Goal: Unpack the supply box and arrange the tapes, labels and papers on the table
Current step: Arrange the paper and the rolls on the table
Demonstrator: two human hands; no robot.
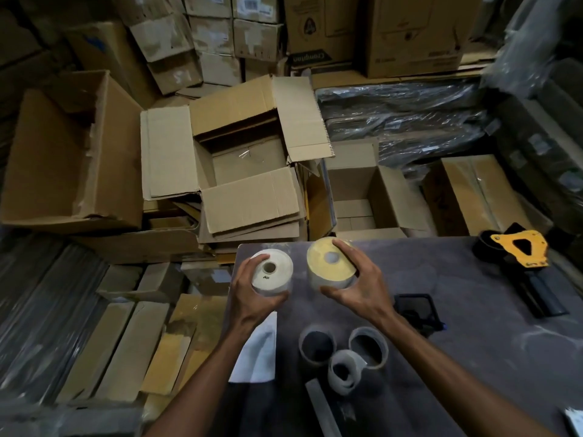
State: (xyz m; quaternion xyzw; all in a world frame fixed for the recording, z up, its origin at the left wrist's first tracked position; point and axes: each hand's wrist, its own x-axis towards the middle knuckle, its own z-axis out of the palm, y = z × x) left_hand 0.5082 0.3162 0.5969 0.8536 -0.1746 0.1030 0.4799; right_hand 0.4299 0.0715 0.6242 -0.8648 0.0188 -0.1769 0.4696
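We stand over an open, emptied brown cardboard box (239, 159) beyond our dark grey worktop (457, 326). The white label roll (272, 272) sits at the worktop's far left corner; a careless release could tip it off. Our left hand (252, 298) wraps it, fingers (258, 259) spread wide; our right hand (359, 285) likewise clasps the yellow-faced roll (329, 264).

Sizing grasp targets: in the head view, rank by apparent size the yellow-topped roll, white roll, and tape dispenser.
1. tape dispenser, counting its handle
2. yellow-topped roll
3. white roll

The dispenser sits farther away, so its true lead is probably larger.
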